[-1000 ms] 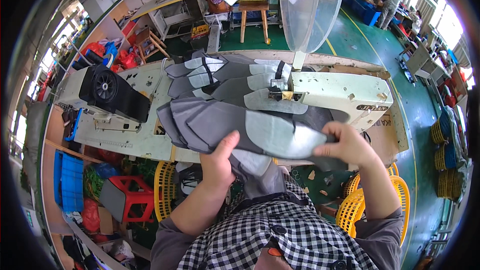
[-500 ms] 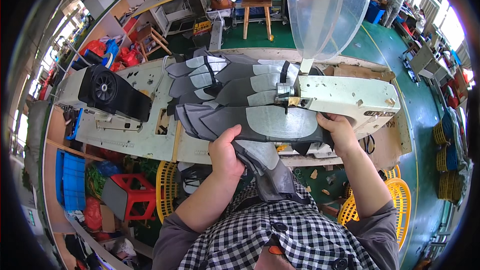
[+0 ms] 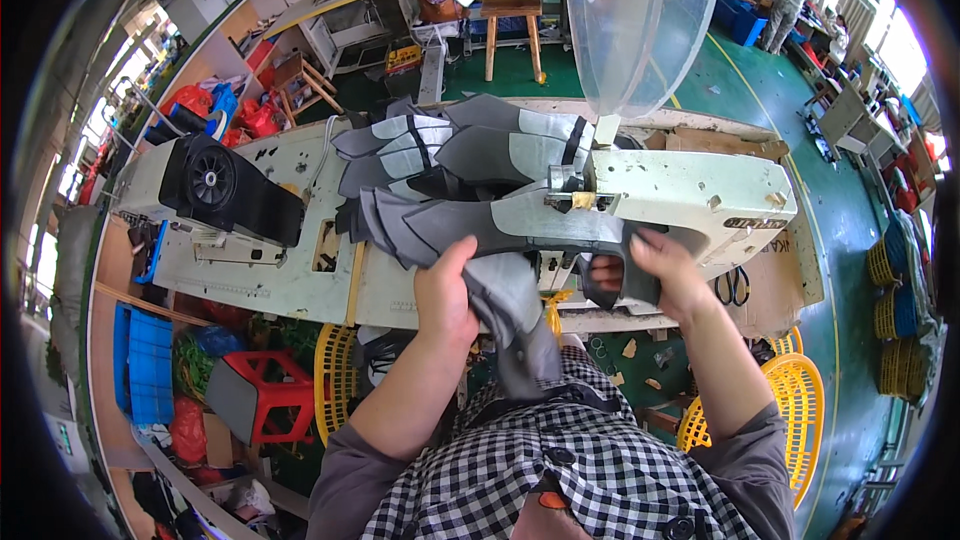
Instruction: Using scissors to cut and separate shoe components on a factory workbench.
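Observation:
Dark grey cut fabric pieces with light grey patches are stretched between my hands, under the head of a white sewing machine. My left hand is closed on their near edge, thumb on top. My right hand is closed around the right end of the top piece, its fingers curled through beneath and its thumb above. Another piece with a light patch hangs from the left hand toward my lap, its lower end blurred. Behind lie stacked bundles of similar pieces, with black bands across their light parts.
A machine with a black wheel cover stands on the table's left. Black-handled scissors lie right of my right hand. Yellow baskets flank me below the table. A clear plastic shield rises behind the sewing machine.
My right hand has curled its fingers under the right end of the top piece, which now bends downward. The hanging piece has swung slightly, and the left hand keeps its hold.

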{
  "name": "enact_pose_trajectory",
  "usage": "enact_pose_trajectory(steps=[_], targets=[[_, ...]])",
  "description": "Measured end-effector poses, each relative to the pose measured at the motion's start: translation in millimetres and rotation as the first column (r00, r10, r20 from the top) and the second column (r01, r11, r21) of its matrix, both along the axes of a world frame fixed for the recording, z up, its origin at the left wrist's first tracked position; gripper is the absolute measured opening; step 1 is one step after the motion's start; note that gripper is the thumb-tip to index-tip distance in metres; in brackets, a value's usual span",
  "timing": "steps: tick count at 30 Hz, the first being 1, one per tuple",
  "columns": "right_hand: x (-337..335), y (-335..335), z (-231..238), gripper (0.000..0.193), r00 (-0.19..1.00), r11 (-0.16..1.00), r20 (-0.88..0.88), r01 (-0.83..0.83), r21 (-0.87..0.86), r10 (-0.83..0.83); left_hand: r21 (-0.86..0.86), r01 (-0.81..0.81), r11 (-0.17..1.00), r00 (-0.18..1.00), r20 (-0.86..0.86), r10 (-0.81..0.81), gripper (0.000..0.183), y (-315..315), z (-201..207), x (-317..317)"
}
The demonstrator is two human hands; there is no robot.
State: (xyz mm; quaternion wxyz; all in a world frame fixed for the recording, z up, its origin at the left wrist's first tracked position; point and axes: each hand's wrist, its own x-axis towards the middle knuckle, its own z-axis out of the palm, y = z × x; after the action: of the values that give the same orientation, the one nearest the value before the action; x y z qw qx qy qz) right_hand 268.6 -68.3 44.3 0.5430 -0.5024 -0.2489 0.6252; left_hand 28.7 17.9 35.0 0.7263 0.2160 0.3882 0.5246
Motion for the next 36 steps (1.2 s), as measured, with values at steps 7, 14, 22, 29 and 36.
enact_pose_trajectory(steps=[7, 14, 22, 29, 36], targets=[[-102.0, -52.6, -54.3, 0.087, 0.922, 0.888, 0.165, -0.382, 0.255, 0.350, 0.191, 0.263, 0.946, 0.963, 0.010, -0.270, 0.040, -66.7, 32.3, -10.7], [-79.4, -62.8, -24.9, 0.052, 0.639, 0.907, 0.681, -0.412, -0.089, 0.357, 0.525, 0.498, 0.691, 0.810, -0.567, -0.152, 0.039, -71.5, 59.5, -43.1], [-14.2, -27.4, 53.9, 0.022, 0.830, 0.986, 0.550, -0.152, 0.072, 0.088, 0.186, -0.032, 0.982, 0.998, 0.056, 0.022, 0.038, -39.6, 25.3, -17.4], [-13.5, -8.8, 7.3, 0.030, 0.917, 0.987, 0.366, 0.161, 0.025, -0.159, 0.174, -0.052, 0.983, 0.999, 0.012, 0.051, 0.037, -25.6, 4.4, 7.4], [-11.2, 1.0, -6.8, 0.028, 0.956, 0.983, 0.228, 0.176, 0.058, -0.185, 0.086, -0.025, 0.996, 0.999, 0.033, 0.022, 0.038, -11.7, 1.1, 14.6]])
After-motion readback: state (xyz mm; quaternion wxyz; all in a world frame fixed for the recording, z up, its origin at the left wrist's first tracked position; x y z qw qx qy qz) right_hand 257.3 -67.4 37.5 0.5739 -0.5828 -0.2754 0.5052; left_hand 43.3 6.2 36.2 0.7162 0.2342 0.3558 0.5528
